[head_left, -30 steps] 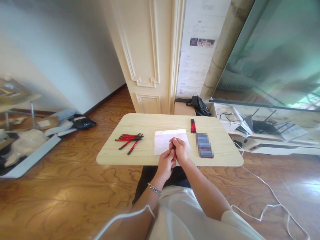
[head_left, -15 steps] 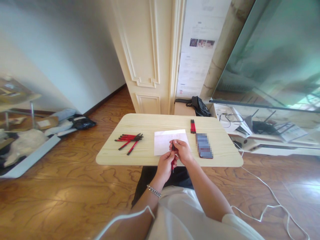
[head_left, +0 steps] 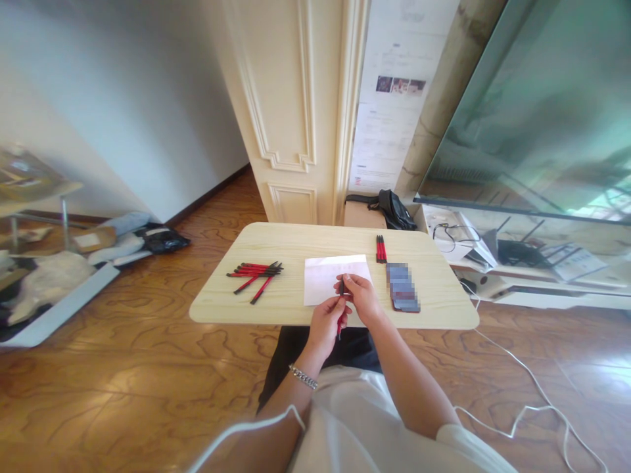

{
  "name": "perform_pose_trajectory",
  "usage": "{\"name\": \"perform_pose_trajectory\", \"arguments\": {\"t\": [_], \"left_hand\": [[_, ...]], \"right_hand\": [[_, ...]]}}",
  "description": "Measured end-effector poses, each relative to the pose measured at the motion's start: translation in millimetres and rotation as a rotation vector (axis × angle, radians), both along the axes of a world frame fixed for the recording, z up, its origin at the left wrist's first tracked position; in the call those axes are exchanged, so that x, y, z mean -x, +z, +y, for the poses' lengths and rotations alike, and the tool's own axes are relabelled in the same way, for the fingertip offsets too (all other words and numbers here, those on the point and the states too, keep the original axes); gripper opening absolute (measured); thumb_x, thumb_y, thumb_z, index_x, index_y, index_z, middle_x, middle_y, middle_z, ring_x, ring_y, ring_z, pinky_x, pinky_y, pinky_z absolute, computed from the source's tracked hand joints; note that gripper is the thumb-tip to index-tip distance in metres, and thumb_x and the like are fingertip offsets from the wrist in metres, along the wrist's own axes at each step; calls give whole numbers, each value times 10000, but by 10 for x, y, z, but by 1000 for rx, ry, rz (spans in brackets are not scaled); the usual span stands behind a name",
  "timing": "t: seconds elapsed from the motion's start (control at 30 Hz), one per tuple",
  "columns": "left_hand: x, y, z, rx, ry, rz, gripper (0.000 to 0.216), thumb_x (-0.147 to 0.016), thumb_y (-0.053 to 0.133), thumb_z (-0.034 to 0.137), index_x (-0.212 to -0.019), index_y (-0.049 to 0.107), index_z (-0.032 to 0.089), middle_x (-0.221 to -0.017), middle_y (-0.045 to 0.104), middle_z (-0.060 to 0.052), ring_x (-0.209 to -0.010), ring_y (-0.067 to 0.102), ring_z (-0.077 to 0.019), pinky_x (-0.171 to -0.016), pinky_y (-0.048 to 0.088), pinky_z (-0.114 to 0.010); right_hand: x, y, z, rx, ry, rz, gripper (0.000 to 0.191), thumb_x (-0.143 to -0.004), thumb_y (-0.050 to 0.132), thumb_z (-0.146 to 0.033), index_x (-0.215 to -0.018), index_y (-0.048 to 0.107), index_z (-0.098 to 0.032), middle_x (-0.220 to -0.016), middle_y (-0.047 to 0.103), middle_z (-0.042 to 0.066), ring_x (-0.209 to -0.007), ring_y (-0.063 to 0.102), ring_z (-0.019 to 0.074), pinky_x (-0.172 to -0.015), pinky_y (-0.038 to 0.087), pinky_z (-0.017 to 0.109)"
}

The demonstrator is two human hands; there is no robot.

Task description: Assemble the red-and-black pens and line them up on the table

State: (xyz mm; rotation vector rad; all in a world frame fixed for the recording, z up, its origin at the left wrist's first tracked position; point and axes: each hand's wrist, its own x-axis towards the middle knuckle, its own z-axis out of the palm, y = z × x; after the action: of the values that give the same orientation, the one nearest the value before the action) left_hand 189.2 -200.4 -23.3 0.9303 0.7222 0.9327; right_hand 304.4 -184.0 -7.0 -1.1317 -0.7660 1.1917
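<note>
My left hand point(head_left: 328, 320) is closed around the red barrel of a red and black pen point(head_left: 340, 326). At the pen's black upper end, the fingers of my right hand point(head_left: 359, 294) are pinched on it. Both hands are close together over the near edge of a sheet of white paper point(head_left: 323, 279). My fingers cover much of the pen, so I cannot tell whether its black part is separate. Several similar red and black pens point(head_left: 256, 270) lie in a loose pile on the left. A neat row of pens point(head_left: 381, 249) lies at the back right.
A phone with a blurred-out screen point(head_left: 403, 287) lies on the right of the pale wooden table point(head_left: 221, 295). Beyond the table are a black bag point(head_left: 393, 209) and a TV stand with cables. A white cable point(head_left: 522, 407) runs across the floor.
Both hands stay at nearly the same spot with the pen. My right fingers have shifted very slightly at its upper end. The pens and paper on the table are unmoved.
</note>
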Motion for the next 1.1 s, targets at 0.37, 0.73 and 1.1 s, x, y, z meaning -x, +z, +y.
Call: {"name": "perform_pose_trajectory", "arguments": {"t": [0.37, 0.73, 1.1], "left_hand": [[5, -9, 3, 0, 16, 7, 352, -755, 661, 474, -820, 633, 129, -669, 566, -21, -491, 435, -61, -438, 310, -194], [23, 42, 0, -1, 35, 31, 374, -726, 676, 474, -871, 641, 131, -662, 584, -20, -465, 443, -63, -421, 309, -200], [26, 22, 9, 21, 30, 23, 417, -720, 684, 452, -971, 618, 126, -650, 601, -15, -445, 451, -67, -413, 322, -206]], "right_hand": [[-17, 18, -8, -12, -4, -44, 390, -706, 678, -507, -875, 647, -157, -749, 650, 49, -667, 579, 138, -567, 462, 250], [-40, -3, 8, 13, -9, -82, 374, -683, 708, -488, -849, 637, -161, -713, 652, 34, -637, 579, 134, -623, 482, 277], [-69, -5, 7, 15, 51, -78, 387, -722, 668, -505, -898, 651, -161, -781, 673, 54, -690, 612, 149, -670, 489, 297]]}}
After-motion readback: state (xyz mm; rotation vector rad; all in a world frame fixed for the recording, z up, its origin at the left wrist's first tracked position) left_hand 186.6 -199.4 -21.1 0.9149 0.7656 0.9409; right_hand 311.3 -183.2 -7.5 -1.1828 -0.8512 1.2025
